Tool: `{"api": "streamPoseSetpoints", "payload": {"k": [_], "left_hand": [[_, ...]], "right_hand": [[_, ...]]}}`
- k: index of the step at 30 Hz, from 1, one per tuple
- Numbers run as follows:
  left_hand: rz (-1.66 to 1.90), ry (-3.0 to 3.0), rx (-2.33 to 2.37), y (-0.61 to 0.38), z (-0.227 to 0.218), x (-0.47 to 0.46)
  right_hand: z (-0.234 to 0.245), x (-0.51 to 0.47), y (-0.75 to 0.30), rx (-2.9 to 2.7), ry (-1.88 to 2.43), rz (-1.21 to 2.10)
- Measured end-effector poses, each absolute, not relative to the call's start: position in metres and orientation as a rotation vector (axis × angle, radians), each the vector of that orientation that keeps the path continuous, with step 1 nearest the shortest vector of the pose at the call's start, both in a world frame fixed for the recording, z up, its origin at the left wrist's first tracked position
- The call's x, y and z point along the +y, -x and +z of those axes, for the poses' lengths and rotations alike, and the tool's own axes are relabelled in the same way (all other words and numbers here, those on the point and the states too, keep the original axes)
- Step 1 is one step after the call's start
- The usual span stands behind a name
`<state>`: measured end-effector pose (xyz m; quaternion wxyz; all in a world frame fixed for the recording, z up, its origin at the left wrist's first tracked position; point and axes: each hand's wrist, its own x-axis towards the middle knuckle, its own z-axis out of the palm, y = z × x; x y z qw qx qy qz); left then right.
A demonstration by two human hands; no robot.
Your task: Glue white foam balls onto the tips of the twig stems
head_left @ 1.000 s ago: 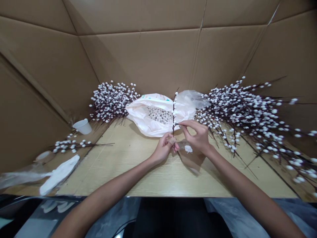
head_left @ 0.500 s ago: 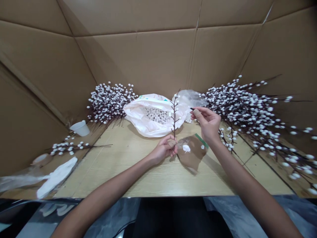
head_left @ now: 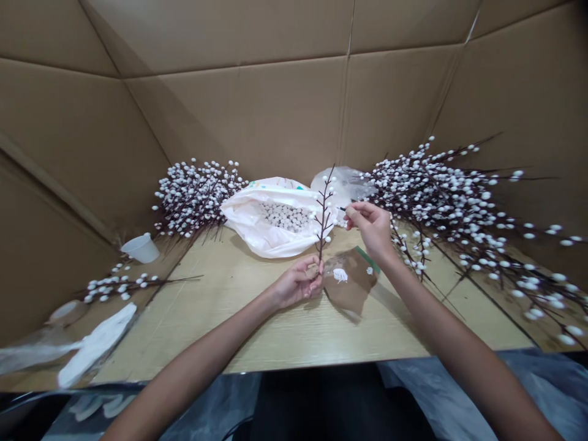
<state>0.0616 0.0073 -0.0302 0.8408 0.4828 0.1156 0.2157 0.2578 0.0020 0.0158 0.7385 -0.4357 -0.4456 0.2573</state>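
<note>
While left grip point(head_left: 297, 283) pinches its base, branch point(head_left: 323, 211) above, right grip point(head_left: 374, 231) (stick point(head_left: 342, 209) pinched) near

No Readable Text

The white bag point(head_left: 257, 239) at the far middle of the table point(head_left: 160, 318) carries coloured print point(head_left: 299, 188), partly green, along its far edge; it is too small and blurred to read.

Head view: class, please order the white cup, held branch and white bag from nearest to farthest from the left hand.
1. Held branch: gripped in the left hand.
2. White bag: just beyond the hand.
3. White cup: well off to the left.
</note>
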Motion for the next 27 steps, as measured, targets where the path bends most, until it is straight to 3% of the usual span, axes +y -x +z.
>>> {"api": "streamPoseSetpoints", "payload": {"k": [8,27], "left_hand": [[0.42,-1.038,0.245,-0.061,-0.0287,0.0062],[0.392,-1.043,0.22,-0.0597,-0.0318,0.0076]], "right_hand": [[0.016,0.0025,-0.2569,-0.935,0.951,0.754],[0.0153,0.0027,-0.2583,-0.947,0.948,0.766]]}}
